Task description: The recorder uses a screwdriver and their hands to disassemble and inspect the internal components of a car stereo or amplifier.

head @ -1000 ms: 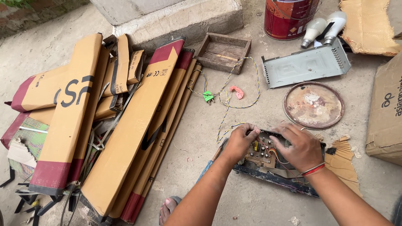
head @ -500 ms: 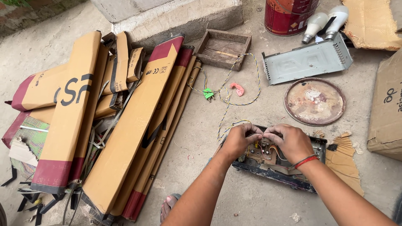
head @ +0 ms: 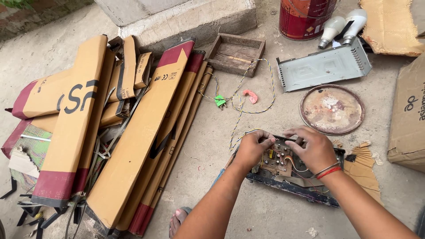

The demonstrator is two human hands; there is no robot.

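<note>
An opened black electronic unit (head: 305,188) lies on the concrete floor, its brown circuit board (head: 276,163) exposed. My left hand (head: 251,148) is curled over the board's left side, fingers pinched at a wire or small part. My right hand (head: 311,148), with red and metal bangles on the wrist, rests over the board's right side, fingers bent down onto it. What each hand grips is hidden by the fingers. Twisted wires (head: 241,104) run from the unit to a green plug (head: 220,101) and a pink plug (head: 251,96).
Long cardboard boxes (head: 133,137) are piled at left. A small wooden tray (head: 237,54), a grey metal cover (head: 325,66), a round rusty lid (head: 332,109), a red paint can (head: 305,17), two bulbs (head: 343,26) and a carton (head: 409,115) surround the unit. My foot (head: 179,219) shows below.
Both hands have drawn closer together over the circuit board, the left one closing its fingers onto it. The view has shifted slightly.
</note>
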